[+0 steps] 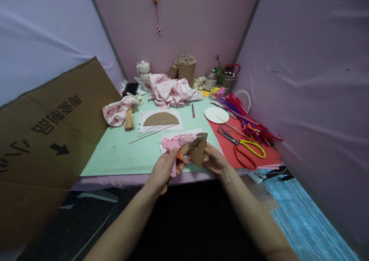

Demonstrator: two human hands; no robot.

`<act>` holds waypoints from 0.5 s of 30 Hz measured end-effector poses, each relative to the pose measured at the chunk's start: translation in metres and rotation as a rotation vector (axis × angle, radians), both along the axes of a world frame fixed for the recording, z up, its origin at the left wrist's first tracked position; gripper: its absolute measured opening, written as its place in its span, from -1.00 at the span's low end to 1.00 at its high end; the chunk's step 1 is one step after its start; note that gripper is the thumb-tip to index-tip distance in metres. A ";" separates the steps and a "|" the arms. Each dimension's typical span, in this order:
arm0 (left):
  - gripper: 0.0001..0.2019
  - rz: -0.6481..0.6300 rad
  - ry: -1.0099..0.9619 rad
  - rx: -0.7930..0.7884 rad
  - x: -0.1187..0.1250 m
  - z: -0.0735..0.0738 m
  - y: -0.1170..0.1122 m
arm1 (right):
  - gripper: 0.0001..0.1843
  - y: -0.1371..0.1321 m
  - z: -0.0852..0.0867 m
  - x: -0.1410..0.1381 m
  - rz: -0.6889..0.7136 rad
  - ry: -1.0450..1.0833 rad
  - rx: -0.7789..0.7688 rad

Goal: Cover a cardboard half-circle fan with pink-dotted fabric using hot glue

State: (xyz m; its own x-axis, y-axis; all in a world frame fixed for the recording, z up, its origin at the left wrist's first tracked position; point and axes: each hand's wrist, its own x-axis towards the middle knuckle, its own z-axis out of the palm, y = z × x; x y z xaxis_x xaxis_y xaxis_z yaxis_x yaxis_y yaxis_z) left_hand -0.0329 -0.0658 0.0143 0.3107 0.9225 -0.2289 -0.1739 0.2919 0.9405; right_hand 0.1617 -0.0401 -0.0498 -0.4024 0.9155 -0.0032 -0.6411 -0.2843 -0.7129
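Note:
My left hand [165,168] is wrapped round the handle of a pink hot glue gun [172,142], fingers by its orange trigger. The gun's nozzle points right and overlaps the top of a small cardboard piece [199,151] with dark print on it; whether they touch, I cannot tell. My right hand [213,159] grips that cardboard piece by its right edge, holding it tilted above the table's front edge. Behind the gun, on the table, a half-round cardboard piece [160,118] lies on a white patterned sheet. A thin stick [152,133] lies in front of it.
A large cardboard sheet [54,126] leans at the left. Scissors [240,142] with red and yellow handles lie on red paper [223,138], near a white disc [216,115] and coloured pipe cleaners [248,118]. Pink cloth [170,90] and a twine spool [186,70] are at the back.

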 end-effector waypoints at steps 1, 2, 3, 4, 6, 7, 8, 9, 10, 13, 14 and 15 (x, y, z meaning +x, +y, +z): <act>-0.39 0.001 0.009 -0.009 0.000 0.001 0.000 | -0.44 0.000 0.000 0.000 -0.006 0.001 -0.002; -0.38 0.004 0.020 -0.016 0.000 0.002 -0.001 | -0.44 0.000 0.000 0.000 -0.013 0.003 -0.002; -0.38 0.004 0.030 -0.023 0.001 0.003 -0.001 | -0.44 0.000 -0.001 0.000 -0.019 0.006 -0.002; -0.38 0.004 0.037 -0.025 0.001 0.004 -0.001 | -0.44 0.000 -0.001 -0.001 -0.027 0.010 0.001; -0.39 0.002 0.036 -0.018 0.001 0.003 -0.002 | -0.43 0.000 -0.002 -0.001 -0.046 0.019 0.008; -0.39 0.000 0.033 -0.012 0.001 0.002 -0.003 | -0.43 0.000 -0.002 -0.001 -0.054 0.019 0.009; -0.38 -0.001 0.030 -0.006 0.000 0.002 -0.003 | -0.43 0.000 -0.002 -0.001 -0.061 0.017 0.009; -0.38 -0.001 0.027 -0.003 0.000 0.001 -0.003 | -0.43 0.000 -0.002 -0.002 -0.066 0.014 0.006; -0.38 -0.001 0.026 -0.001 0.000 0.000 -0.003 | -0.43 0.000 -0.003 -0.002 -0.069 0.012 0.003; -0.40 -0.001 0.020 0.003 0.001 0.000 -0.001 | -0.42 0.000 -0.003 -0.002 -0.069 0.009 0.001; -0.40 -0.003 0.018 0.008 0.002 0.001 0.001 | -0.41 0.000 -0.003 -0.002 -0.070 0.005 0.002; -0.40 -0.004 0.017 0.013 0.003 0.002 0.002 | -0.41 0.000 -0.004 -0.001 -0.070 -0.001 0.003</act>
State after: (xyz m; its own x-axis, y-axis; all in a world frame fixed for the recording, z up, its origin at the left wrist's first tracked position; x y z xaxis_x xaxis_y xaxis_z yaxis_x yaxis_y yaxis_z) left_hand -0.0299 -0.0637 0.0159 0.3110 0.9242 -0.2218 -0.1567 0.2800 0.9471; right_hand 0.1604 -0.0404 -0.0534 -0.3370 0.9415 -0.0008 -0.6586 -0.2363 -0.7144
